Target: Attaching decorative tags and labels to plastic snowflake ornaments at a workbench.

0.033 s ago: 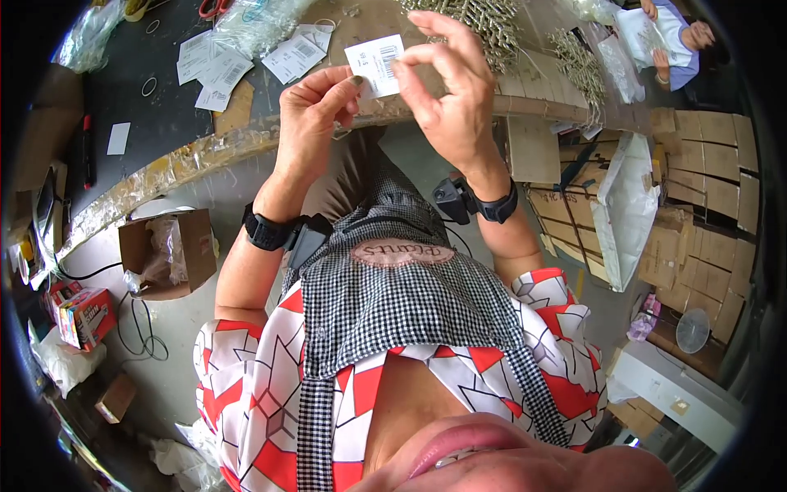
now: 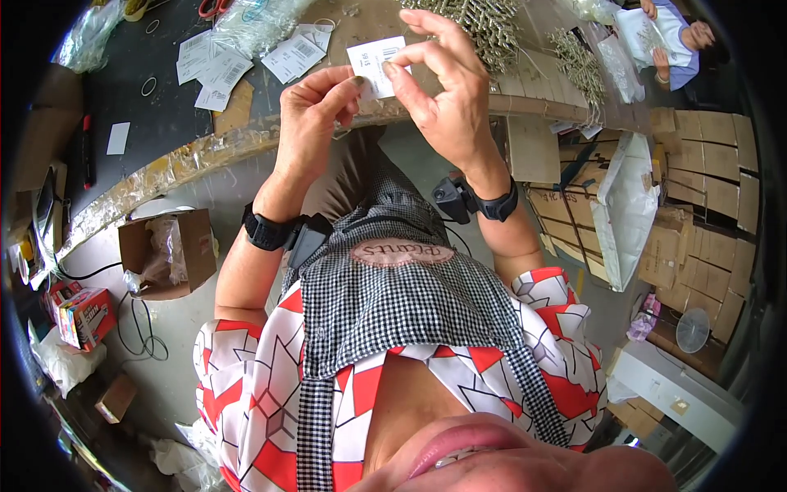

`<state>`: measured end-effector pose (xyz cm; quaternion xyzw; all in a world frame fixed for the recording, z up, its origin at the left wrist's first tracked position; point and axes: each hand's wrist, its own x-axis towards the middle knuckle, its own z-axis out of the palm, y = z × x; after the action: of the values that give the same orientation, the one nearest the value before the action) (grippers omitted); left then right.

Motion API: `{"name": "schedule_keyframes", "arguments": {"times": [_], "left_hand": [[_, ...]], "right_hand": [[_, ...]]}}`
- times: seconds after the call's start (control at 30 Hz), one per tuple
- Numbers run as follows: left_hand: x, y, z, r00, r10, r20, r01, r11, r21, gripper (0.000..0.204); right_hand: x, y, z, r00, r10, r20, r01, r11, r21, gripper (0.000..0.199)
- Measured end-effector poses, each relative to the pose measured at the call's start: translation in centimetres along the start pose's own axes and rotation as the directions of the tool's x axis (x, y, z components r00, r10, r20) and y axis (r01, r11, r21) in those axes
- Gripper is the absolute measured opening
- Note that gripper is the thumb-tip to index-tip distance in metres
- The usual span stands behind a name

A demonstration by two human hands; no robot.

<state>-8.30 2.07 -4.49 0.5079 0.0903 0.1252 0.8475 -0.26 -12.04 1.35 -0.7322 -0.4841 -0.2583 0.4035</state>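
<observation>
A white price tag with a printed barcode is held up above the near edge of the table. My left hand pinches its lower left side between thumb and fingers. My right hand has thumb and forefinger together at the tag's right side, covering part of the barcode, while its other fingers are raised. More white barcode tags lie overlapped on the dark tabletop beyond my left hand. Glittery gold branches rest behind my right hand, on cardboard.
Clear plastic bags lie behind the tags. On the table's left are a blank white card, a marker and small loops. An open carton stands below the table edge. A co-worker sits at the far right.
My right hand has shifted slightly left, bringing its thumb and forefinger further over the tag. The tag has turned a little. My left hand stays in place.
</observation>
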Motion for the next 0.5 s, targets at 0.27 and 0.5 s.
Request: {"name": "schedule_keyframes", "arguments": {"times": [0.27, 0.5], "left_hand": [[-0.5, 0.6, 0.8, 0.997, -0.069, 0.040, 0.070, 0.997, -0.038, 0.019], [-0.5, -0.6, 0.4, 0.993, -0.045, 0.108, 0.047, 0.999, -0.011, 0.015]], "right_hand": [[-1.3, 1.6, 1.0, 0.951, 0.297, 0.086, -0.308, 0.881, 0.360, 0.007], [-2.1, 1.1, 1.6, 0.934, 0.356, -0.007, -0.329, 0.871, 0.365, 0.006]]}}
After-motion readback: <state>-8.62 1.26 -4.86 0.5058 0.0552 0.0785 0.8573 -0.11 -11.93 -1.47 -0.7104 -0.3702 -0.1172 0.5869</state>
